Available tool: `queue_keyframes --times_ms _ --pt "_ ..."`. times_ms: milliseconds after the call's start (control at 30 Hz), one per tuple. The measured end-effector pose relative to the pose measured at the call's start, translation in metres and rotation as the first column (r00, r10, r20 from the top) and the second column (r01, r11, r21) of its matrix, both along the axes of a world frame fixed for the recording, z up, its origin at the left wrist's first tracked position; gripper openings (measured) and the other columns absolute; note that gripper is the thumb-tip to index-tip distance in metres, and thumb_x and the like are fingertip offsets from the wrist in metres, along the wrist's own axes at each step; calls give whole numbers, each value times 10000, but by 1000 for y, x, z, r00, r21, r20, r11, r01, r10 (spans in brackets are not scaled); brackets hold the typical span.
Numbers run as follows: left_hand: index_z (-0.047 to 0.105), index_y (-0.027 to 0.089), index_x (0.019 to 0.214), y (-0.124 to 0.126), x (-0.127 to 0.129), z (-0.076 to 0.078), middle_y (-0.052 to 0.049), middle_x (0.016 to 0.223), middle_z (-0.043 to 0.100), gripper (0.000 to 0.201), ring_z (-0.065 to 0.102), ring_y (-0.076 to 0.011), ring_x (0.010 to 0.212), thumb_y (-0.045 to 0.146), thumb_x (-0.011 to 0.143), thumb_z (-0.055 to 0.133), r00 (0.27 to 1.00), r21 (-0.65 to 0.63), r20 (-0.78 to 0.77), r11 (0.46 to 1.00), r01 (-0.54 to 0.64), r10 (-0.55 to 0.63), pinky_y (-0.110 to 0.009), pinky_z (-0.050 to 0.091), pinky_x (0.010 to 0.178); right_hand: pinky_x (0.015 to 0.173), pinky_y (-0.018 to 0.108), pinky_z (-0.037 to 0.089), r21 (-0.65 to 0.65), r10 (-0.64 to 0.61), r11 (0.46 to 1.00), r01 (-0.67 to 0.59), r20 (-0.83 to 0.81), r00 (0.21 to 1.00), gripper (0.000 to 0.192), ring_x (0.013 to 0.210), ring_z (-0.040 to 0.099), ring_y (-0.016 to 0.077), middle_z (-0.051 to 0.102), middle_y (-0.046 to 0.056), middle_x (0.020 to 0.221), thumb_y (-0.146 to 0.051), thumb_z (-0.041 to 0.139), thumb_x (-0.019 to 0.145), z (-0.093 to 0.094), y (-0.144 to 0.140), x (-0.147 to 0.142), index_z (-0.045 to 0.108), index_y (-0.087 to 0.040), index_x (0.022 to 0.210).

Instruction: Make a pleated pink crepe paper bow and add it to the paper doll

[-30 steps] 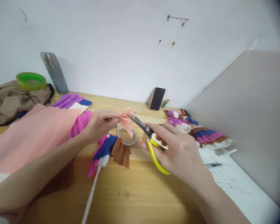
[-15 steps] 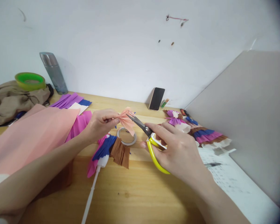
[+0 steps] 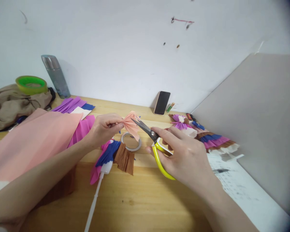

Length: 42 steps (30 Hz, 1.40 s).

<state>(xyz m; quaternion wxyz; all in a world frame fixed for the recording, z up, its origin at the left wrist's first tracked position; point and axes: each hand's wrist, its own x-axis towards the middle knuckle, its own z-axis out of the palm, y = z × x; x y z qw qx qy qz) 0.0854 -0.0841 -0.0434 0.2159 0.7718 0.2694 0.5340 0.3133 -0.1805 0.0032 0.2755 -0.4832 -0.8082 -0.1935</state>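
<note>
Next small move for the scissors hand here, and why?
Probably close the scissors for a short snip. The right hand has the blade tips at the edge of the pleated peach paper, and the left hand pinches that paper at its gathered end, above the tape roll.

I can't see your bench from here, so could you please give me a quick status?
Left hand pinching pleated peach paper fan. Right hand on yellow scissors, blades at the fan's edge. Tape roll on desk beneath, clear.
</note>
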Motion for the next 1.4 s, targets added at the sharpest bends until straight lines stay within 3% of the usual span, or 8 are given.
queue_keyframes --times_ms 667,1400 --pt "702 164 680 -3 0 5 -24 632 672 183 602 -134 592 180 832 601 999 36 -43 999 -12 13 -254 461 560 507 264 383 30 -26 999 26 18 999 344 583 607 153 672 49 781 -415 623 850 4 -4 -1 702 -163 1070" --pt "739 180 757 -2 1 -1 -36 691 706 139 646 -155 651 181 832 622 1000 36 -11 999 11 -11 -273 504 604 529 256 402 54 -9 999 7 27 1000 299 603 589 143 674 40 742 -369 648 866 3 -3 3 721 -169 1076"
